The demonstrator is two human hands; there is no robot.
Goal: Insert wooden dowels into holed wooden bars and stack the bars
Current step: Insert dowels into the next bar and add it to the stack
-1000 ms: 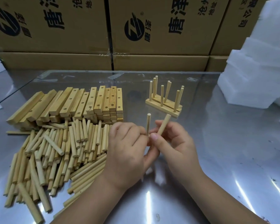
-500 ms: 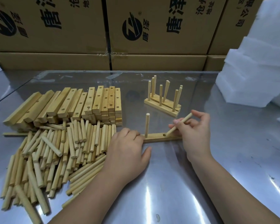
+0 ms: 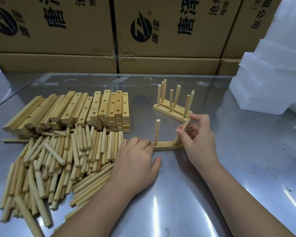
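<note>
Since half a second ago the right hand (image 3: 197, 139) has swung its dowel (image 3: 182, 132) up steeper, and the lower tip now sits in the hole near the right end of the bar (image 3: 166, 145) instead of just hovering by it. The left hand (image 3: 135, 161) hasn't really budged.

Big stuff first: a wall of cardboard boxes (image 3: 169, 31) with black printed logos and characters runs along the back. In front of that is a shiny metal table (image 3: 246, 168) with lights glaring off it. White foam blocks (image 3: 272, 74) are piled at the right edge. On the left side of the table there's a messy pile of loose dowels (image 3: 58, 159), and right behind it is a stack of holed bars (image 3: 85, 108), several layers deep. Further back, to the right of the stack, sit the finished bars (image 3: 173, 108), lying side by side with their pegs sticking up.

Now the hands. The left hand is knuckles-up, fingers curled down onto the left end of the bar, holding it flat on the table, thumb splayed out on the metal. The right hand pinches the dowel partway up between thumb and forefinger, other fingers loosely fanned out. That dowel leans up and to the right, not yet straight. The bar lies flat between the two hands, just in front of the finished bars. One upright dowel (image 3: 157, 132) is already planted in it near the left end, right beside the left hand's fingers.
</note>
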